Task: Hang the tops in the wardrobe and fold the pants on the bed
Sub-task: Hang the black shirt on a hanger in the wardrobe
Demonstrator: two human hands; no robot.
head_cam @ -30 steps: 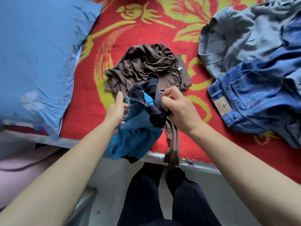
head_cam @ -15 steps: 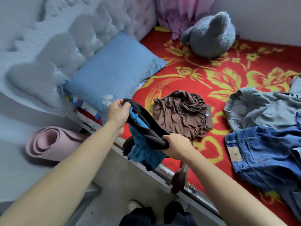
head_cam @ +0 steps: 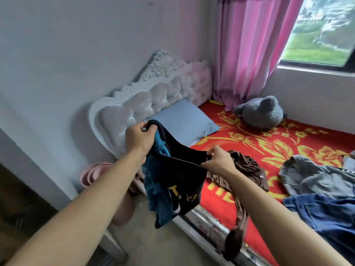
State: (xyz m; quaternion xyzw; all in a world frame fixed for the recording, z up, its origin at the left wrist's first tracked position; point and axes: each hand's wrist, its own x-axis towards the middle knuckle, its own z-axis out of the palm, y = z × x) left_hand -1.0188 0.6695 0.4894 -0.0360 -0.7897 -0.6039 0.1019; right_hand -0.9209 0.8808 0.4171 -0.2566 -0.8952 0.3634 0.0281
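A dark navy and teal top (head_cam: 178, 181) with yellow lettering hangs in the air beside the bed. My left hand (head_cam: 139, 138) grips its upper edge at the left, and my right hand (head_cam: 217, 160) pinches the same edge at the right. A crumpled brown garment (head_cam: 247, 169) lies on the red and yellow bedspread (head_cam: 278, 143), one end trailing over the bed's edge. A grey garment (head_cam: 315, 177) and blue jeans (head_cam: 330, 214) lie on the bed at the right. No wardrobe is in view.
A blue pillow (head_cam: 184, 120) leans against the white tufted headboard (head_cam: 146, 100). A grey plush toy (head_cam: 261, 112) sits by the pink curtain (head_cam: 247, 47) under the window. A rolled pink mat (head_cam: 96, 173) lies on the floor between bed and wall.
Both hands have lifted the navy and teal top off the bed and spread its edge apart. My view has swung up from the bedspread to the headboard and window.
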